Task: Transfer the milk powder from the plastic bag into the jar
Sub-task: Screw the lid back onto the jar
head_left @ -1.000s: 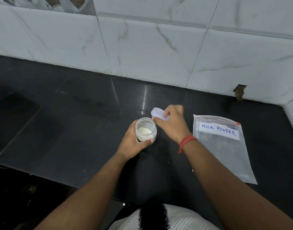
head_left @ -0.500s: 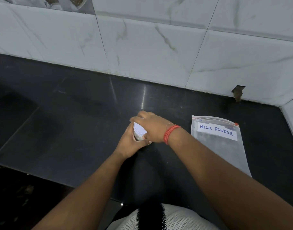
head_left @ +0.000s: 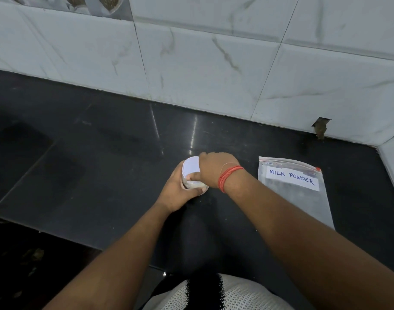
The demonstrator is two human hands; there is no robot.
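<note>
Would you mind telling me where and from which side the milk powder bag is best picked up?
Probably at the zip strip along its far edge, pinched from above. The plastic bag lies flat and nearly empty on the counter, so only an edge offers purchase, and the stiffer zip end is clear of the right hand, which is busy at the jar.

Jar: small clear plastic jar [head_left: 195,185], white powder inside, white round lid [head_left: 191,168] on top, upright on counter.
Bag: flat clear zip-top plastic bag [head_left: 301,198] labelled "MILK POWDER", lying right of jar, apart.
</note>
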